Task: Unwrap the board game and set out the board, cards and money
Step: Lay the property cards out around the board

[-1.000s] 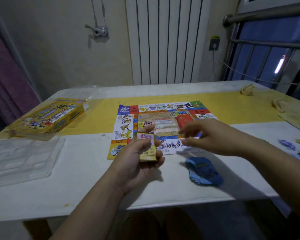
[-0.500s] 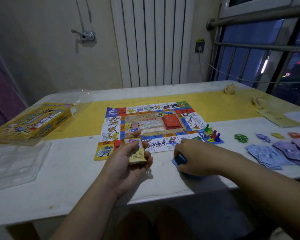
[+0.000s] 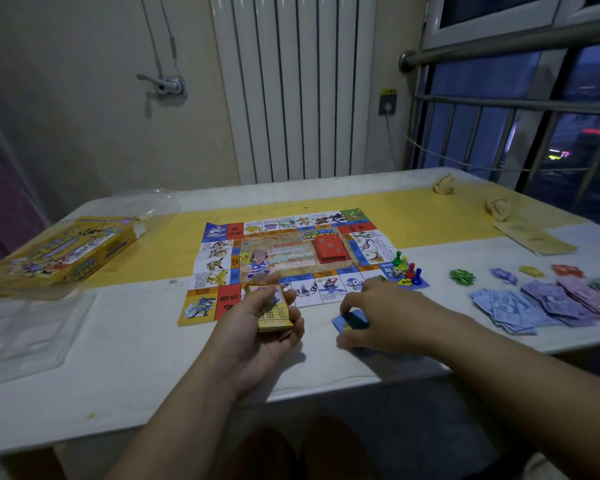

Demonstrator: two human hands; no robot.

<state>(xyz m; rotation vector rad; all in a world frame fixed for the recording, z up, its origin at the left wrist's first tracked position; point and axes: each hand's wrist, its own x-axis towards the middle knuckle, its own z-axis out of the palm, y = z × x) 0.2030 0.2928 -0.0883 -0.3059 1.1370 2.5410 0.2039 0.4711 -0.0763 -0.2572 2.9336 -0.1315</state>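
Observation:
The game board [image 3: 291, 261] lies unfolded on the table [image 3: 136, 375], with a red card stack [image 3: 329, 250] at its centre and coloured pawns [image 3: 407, 268] on its right corner. My left hand [image 3: 260, 327] holds a yellow deck of cards [image 3: 271, 311] just in front of the board. My right hand [image 3: 385, 317] grips a blue stack of cards [image 3: 350, 322] on the table beside it. Paper money [image 3: 548, 303] is spread in overlapping piles at the right.
The yellow game box [image 3: 59, 254] sits at the left in clear wrap, with a clear plastic tray [image 3: 25, 334] in front of it. Small coloured tokens [image 3: 461, 276], a leaflet [image 3: 537, 239] and crumpled paper [image 3: 444, 184] lie at the right.
My right hand came back from over the board down to the blue cards and closed on them. The view shifted right, bringing the pawns and money into sight. The left hand keeps the yellow deck.

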